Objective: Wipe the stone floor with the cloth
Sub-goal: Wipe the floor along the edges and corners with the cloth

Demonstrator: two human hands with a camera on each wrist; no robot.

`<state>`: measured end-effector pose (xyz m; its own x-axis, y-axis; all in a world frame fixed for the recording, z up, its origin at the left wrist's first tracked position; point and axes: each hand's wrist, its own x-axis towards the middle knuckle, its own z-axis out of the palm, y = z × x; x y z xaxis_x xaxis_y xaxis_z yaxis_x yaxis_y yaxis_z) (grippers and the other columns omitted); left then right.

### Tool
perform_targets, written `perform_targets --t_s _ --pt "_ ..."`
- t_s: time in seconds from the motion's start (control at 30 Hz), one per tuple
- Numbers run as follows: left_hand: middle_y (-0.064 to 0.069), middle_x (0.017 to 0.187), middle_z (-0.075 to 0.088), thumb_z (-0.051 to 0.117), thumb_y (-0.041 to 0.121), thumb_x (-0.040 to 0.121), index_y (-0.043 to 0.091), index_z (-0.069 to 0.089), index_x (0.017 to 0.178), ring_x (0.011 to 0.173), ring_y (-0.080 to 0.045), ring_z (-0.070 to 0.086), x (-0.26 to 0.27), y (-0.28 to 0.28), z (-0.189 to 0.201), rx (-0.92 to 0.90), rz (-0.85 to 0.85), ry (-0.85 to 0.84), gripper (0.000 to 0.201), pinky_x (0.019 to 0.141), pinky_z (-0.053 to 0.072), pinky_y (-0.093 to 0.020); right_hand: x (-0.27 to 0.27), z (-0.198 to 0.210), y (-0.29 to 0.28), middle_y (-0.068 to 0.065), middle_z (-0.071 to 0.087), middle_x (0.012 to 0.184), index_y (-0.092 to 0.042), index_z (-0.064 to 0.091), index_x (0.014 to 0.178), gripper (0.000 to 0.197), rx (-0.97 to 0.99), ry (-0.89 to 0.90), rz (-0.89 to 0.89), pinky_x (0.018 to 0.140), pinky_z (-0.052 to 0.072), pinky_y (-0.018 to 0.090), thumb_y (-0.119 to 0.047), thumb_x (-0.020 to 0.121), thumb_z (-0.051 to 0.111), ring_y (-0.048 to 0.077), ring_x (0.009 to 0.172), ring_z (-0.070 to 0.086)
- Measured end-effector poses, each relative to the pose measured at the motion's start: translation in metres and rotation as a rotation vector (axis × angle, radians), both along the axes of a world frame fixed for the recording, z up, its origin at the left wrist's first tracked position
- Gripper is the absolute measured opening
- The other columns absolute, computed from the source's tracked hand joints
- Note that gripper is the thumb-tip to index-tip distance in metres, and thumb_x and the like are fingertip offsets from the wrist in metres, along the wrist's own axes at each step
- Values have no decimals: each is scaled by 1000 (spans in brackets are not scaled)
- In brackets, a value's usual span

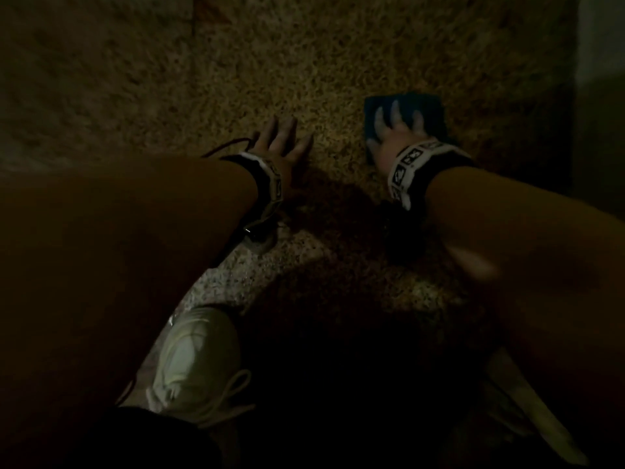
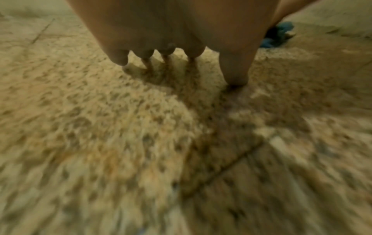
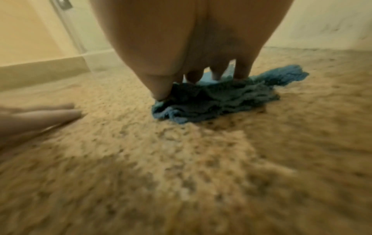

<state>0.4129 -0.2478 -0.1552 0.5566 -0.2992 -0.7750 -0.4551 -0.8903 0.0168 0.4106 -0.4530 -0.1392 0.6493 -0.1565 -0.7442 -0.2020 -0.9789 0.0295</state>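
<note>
A blue cloth (image 1: 426, 110) lies crumpled on the speckled stone floor (image 1: 304, 62). My right hand (image 1: 397, 128) presses flat on it with spread, straight fingers; in the right wrist view the fingertips bear down on the cloth (image 3: 217, 101) and bunch its near edge. My left hand (image 1: 282, 140) rests palm down on the bare floor to the left of the cloth, fingers spread. In the left wrist view the left hand's fingertips (image 2: 120, 58) touch the stone (image 2: 100, 127), and the cloth (image 2: 275, 36) shows at the far right.
A pale sneaker (image 1: 196, 357) stands on the floor at the bottom, near my left arm. A wall with a low skirting (image 3: 40, 68) and a door frame (image 3: 68, 27) rises at the far left of the right wrist view. A tile joint (image 2: 227, 167) crosses the floor.
</note>
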Motion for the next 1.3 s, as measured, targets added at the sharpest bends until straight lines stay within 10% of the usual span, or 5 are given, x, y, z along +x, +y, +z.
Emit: perform_targets --t_s 0.53,0.8,1.3 --pt "-1 150 -37 56 51 90 36 -20 146 142 -32 -22 5 -20 10 104 -72 -43 96 116 9 -54 -111 12 21 -6 -18 158 -33 -3 152 59 -22 -13 256 111 19 49 -47 102 24 32 145 -5" --pt "-2 151 -36 54 57 88 34 -19 147 142 -33 -23 1 -13 7 72 -39 -56 96 116 4 -54 -106 10 -13 -1 -24 157 -33 -8 151 60 17 6 583 116 -8 50 -49 101 21 33 142 -24" --pt "-2 151 -36 37 77 79 36 -25 145 142 -29 -25 -6 26 9 5 175 -53 100 115 -7 -47 -5 -17 27 -1 -25 157 -34 -14 149 61 56 -173 230 117 -9 44 -54 99 13 33 143 -21"
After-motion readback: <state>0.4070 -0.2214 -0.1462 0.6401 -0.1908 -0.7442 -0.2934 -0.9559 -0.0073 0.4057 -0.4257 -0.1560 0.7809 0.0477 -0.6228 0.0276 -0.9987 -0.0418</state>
